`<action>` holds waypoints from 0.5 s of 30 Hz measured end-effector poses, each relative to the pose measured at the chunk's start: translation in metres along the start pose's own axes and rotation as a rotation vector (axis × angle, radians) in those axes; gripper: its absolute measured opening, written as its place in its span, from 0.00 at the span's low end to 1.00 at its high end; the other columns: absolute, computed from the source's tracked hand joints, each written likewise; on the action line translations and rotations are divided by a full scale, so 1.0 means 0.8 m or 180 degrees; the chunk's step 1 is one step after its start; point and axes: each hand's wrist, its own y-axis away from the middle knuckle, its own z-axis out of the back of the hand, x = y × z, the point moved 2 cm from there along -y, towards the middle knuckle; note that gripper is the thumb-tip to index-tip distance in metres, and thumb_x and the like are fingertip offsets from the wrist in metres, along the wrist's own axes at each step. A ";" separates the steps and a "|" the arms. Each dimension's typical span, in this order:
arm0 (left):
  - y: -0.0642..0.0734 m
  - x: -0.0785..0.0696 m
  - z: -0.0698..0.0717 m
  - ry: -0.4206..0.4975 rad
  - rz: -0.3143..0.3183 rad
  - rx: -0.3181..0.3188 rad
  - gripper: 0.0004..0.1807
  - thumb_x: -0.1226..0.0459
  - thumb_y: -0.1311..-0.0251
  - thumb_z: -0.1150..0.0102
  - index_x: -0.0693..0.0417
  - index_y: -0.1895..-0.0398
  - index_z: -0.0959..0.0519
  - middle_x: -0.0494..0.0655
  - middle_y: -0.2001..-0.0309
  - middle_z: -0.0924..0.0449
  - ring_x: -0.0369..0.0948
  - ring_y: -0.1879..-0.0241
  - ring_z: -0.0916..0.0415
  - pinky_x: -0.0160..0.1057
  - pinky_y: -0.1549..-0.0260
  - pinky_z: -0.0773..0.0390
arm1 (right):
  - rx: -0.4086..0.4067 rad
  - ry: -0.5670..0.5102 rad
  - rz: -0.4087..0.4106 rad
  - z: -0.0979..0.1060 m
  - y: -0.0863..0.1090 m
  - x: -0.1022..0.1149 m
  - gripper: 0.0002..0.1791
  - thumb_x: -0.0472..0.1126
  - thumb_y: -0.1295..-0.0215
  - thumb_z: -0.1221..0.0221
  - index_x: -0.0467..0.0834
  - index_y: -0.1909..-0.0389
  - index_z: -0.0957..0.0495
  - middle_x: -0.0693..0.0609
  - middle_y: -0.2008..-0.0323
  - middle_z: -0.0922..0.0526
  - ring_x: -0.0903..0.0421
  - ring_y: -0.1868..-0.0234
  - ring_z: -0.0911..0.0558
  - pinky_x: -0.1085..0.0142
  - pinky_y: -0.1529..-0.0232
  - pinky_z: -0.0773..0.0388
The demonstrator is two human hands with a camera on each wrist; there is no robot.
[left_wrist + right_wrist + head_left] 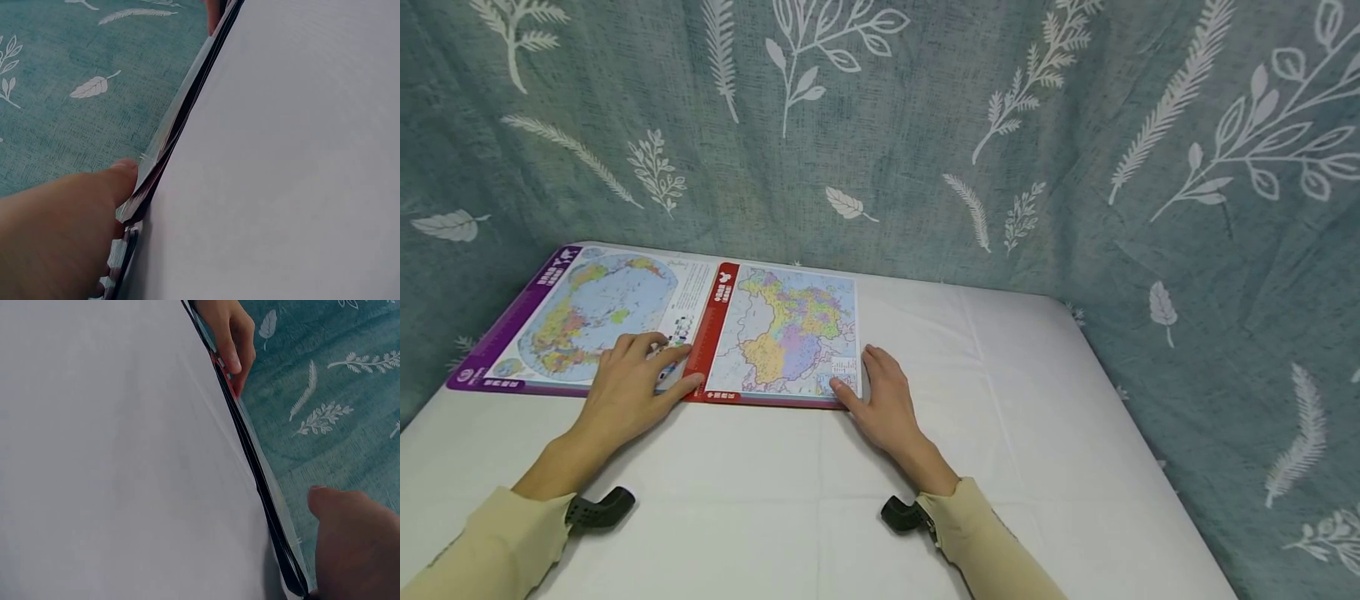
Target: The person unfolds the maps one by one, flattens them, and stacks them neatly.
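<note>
A map sheet with a red border, printed with a colourful map, lies on the white table toward the back. Left of it lies a purple-bordered world map. My left hand rests across the join of the two, its thumb on the red strip and its fingers over the world map's near right part. At the right side of the red-bordered map is my right hand. Its thumb lies over the near right corner, and its fingers stretch along the right edge. Both wrist views show the maps' layered near edge, low against the table.
A white cloth with fold creases covers the table. Behind and at the sides hangs a blue-green curtain with white leaf prints, meeting the table's back edge close behind the maps. A black wrist device sits at each sleeve cuff.
</note>
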 end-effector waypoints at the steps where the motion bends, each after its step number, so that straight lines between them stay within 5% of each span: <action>1: 0.000 -0.001 0.000 -0.0004 -0.0006 -0.0023 0.31 0.45 0.39 0.28 0.57 0.40 0.16 0.65 0.44 0.25 0.63 0.43 0.33 0.68 0.49 0.33 | 0.0015 -0.0004 0.0017 -0.001 0.000 0.002 0.46 0.61 0.28 0.40 0.29 0.24 0.36 0.37 0.22 0.36 0.40 0.19 0.41 0.44 0.20 0.46; 9: 0.001 -0.006 -0.004 0.0271 0.0013 -0.0234 0.30 0.54 0.44 0.23 0.65 0.44 0.16 0.62 0.53 0.24 0.56 0.53 0.32 0.56 0.56 0.32 | 0.0023 0.0047 0.0157 -0.005 0.001 0.009 0.49 0.57 0.35 0.31 0.29 0.24 0.36 0.36 0.23 0.35 0.39 0.20 0.39 0.43 0.21 0.43; 15: -0.001 -0.010 -0.008 0.0712 0.0040 -0.0245 0.23 0.65 0.42 0.24 0.65 0.45 0.17 0.47 0.69 0.24 0.42 0.66 0.33 0.40 0.67 0.35 | -0.0023 -0.0104 0.0082 -0.003 0.001 0.006 0.50 0.54 0.37 0.27 0.33 0.23 0.37 0.39 0.22 0.36 0.41 0.20 0.39 0.45 0.22 0.41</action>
